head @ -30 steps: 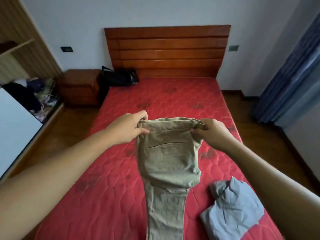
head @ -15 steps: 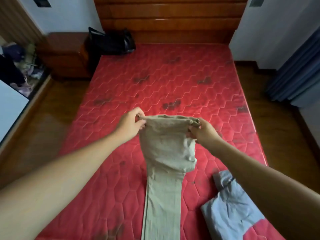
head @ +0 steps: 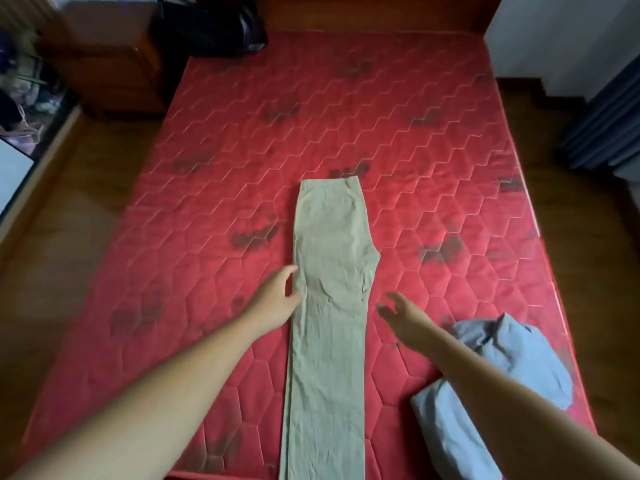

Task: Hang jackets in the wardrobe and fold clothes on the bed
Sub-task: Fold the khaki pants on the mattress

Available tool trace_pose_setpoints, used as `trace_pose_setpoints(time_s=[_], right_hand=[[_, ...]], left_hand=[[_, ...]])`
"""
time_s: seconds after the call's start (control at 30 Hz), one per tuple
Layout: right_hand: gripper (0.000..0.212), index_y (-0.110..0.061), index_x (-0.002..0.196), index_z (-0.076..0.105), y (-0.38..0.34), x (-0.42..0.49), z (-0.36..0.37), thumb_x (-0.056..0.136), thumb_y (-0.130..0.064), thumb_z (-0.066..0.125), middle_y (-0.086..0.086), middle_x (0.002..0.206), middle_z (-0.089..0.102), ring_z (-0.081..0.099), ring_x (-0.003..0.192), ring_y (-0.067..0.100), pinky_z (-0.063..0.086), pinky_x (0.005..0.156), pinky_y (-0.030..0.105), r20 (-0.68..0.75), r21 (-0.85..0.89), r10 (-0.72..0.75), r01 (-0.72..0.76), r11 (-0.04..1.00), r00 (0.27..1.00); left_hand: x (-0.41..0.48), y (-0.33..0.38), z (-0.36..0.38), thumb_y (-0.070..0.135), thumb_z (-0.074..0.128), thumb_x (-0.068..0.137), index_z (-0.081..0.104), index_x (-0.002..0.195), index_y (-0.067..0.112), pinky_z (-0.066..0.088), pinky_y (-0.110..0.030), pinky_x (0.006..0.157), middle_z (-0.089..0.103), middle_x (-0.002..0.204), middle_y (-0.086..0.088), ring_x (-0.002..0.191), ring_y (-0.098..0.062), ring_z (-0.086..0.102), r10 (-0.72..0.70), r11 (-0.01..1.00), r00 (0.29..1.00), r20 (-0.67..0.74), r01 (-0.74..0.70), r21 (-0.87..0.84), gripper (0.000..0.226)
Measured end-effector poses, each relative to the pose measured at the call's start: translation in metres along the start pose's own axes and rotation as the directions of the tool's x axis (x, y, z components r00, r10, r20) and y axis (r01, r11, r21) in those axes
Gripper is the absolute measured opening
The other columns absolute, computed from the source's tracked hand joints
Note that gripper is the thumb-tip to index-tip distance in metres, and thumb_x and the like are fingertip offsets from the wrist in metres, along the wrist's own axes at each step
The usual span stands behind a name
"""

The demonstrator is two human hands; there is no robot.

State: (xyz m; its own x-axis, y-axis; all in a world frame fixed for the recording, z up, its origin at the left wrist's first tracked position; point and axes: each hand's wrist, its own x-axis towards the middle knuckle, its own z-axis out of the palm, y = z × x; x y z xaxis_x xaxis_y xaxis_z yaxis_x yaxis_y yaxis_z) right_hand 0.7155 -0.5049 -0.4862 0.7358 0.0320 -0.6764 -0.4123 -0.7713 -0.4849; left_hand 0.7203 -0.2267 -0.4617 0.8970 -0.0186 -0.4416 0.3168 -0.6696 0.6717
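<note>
Trousers point(head: 332, 271), khaki, flat lengthwise on bed point(head: 433, 150); left hand point(head: 277, 299) open at their edge, right hand point(head: 401, 315) open beside.

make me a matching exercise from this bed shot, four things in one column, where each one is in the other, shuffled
Things
1. long khaki cotton trousers
2. crumpled light blue cloth garment
3. black bag
4. left hand

Places
A. far left corner of the bed
B. near right corner of the red quilted mattress
C. at the trousers' left edge
D. flat along the mattress middle

Pairs: 1-D, 2-B, 3-A, 4-C
</note>
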Motion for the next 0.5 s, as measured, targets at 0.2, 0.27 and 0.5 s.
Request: trace_pose_setpoints(time_s=[0.2, 0.27, 0.5], right_hand=[[0.053, -0.004, 0.143, 0.047, 0.096, 0.008, 0.123, 0.103, -0.037, 0.056, 0.016, 0.107, 0.064, 0.059, 0.095, 0.026, 0.044, 0.085, 0.033, 0.11, 0.007, 0.14, -0.142, 0.99, 0.984], [0.049, -0.004, 0.14, 0.05, 0.123, 0.009, 0.159, 0.103, -0.034, 0.056, 0.013, 0.11, 0.066, 0.064, 0.101, 0.03, 0.045, 0.085, 0.033, 0.12, 0.031, 0.172, -0.177, 0.984, 0.978], [0.058, -0.017, 0.139, 0.053, 0.195, -0.003, 0.255, 0.084, -0.025, 0.072, 0.004, 0.105, 0.071, 0.067, 0.08, 0.017, 0.054, 0.073, 0.03, 0.149, 0.312, 0.289, -0.322, 0.894, 0.946]], left_hand=[[-0.036, -0.114, 0.095, 0.023, 0.06, 0.099, 0.037, 0.151, 0.018, 0.038, -0.039, 0.114, 0.043, 0.153, -0.008, 0.139, -0.024, 0.044, -0.255, 0.966, 0.959, 0.124, 0.258, -0.013, 0.057], [-0.051, -0.153, 0.126, 0.022, 0.061, 0.099, 0.037, 0.151, 0.017, 0.038, -0.041, 0.114, 0.044, 0.152, -0.012, 0.139, -0.026, 0.044, -0.341, 0.937, 0.928, 0.152, 0.348, -0.021, 0.058], [-0.102, -0.251, 0.216, 0.018, 0.065, 0.096, 0.044, 0.145, 0.017, 0.044, -0.034, 0.102, 0.049, 0.144, -0.013, 0.129, -0.027, 0.051, -0.525, 0.834, 0.819, 0.229, 0.549, -0.052, 0.054]])
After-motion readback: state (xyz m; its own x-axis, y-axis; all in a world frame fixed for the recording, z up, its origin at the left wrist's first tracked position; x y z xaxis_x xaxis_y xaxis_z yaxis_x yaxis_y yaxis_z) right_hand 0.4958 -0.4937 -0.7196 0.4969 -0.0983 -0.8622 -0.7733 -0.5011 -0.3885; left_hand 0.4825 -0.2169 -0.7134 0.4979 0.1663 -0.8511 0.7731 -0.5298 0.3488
